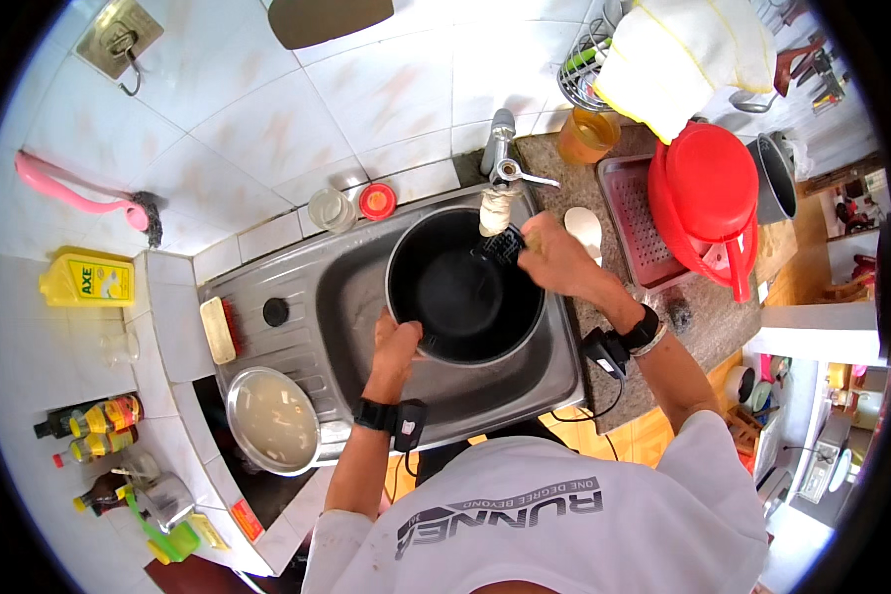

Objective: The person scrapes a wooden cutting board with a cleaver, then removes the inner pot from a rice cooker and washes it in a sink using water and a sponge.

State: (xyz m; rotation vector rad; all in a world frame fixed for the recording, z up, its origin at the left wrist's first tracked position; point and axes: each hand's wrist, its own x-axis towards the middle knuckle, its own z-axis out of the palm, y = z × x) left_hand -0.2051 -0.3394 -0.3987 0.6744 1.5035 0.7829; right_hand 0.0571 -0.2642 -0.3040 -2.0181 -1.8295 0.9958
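A round black cooking pot (460, 297) rests in or over the basin of a stainless steel sink (356, 356), beneath the faucet (503, 160), whose spout is wrapped in cloth. My left hand (397, 343) grips the pot's near left rim, thumb on the inside. My right hand (560, 256) is closed at the pot's right rim, next to a dark mesh-like scrubber (501, 245) against the inner wall; the fingers partly hide it. Whether the pot touches the basin floor cannot be told.
A scrub brush (219, 330), a black stopper (275, 312) and a bowl of cloudy liquid (273, 421) are at left. A glass jar (332, 210) and a red lid (378, 201) stand behind the sink. At right are a perforated tray (638, 245) and red plastic baskets (705, 193).
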